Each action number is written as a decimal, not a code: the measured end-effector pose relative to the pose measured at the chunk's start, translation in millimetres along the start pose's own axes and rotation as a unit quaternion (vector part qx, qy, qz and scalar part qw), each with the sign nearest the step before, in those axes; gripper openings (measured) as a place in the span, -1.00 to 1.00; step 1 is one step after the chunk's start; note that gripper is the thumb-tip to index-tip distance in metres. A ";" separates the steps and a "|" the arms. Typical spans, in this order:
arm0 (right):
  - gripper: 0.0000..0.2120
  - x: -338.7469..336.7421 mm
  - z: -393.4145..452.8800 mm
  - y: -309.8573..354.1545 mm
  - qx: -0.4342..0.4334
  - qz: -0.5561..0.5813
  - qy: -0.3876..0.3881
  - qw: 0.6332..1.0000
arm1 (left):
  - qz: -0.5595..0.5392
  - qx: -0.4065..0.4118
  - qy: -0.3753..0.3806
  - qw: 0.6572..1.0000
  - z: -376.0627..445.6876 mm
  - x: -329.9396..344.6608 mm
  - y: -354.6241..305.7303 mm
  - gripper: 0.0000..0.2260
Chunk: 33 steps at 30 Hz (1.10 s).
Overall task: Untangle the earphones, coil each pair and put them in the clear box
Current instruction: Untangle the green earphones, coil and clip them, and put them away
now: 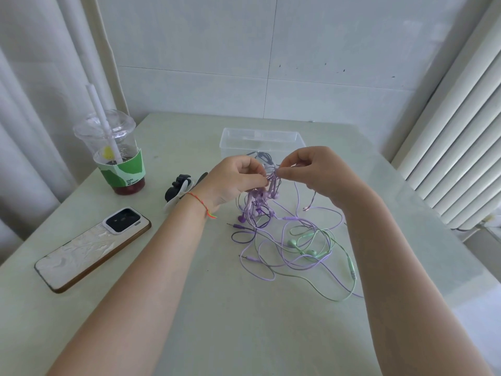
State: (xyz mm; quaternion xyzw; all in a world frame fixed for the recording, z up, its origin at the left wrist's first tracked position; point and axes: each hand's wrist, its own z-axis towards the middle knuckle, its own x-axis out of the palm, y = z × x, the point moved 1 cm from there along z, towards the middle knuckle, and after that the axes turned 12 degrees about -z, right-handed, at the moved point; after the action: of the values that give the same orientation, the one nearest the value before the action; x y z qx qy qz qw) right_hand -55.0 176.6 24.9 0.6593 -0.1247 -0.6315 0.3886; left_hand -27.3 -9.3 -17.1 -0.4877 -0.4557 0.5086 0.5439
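Tangled earphones [273,213]: thin cables in light purple, dark purple and pale green, knotted together; upper part of the knot raised off the table, lower loops spread loosely on the surface, green earbuds and jack plugs lying among them; clear box [261,141]: rectangular, transparent, open-topped, upright, just behind the tangle.
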 end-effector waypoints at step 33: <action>-0.81 -14.8 13.7 -35.7 0.092 -0.184 -0.143 0.968 | 0.131 0.022 -0.190 0.973 11.9 -12.7 17.2 -0.92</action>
State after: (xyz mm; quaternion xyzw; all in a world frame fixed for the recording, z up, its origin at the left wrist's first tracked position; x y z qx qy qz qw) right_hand -82.0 205.2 13.2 0.6068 -0.1130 -0.7654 0.1821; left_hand -41.8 -21.0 -32.8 -0.4253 -0.4717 0.6687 0.3865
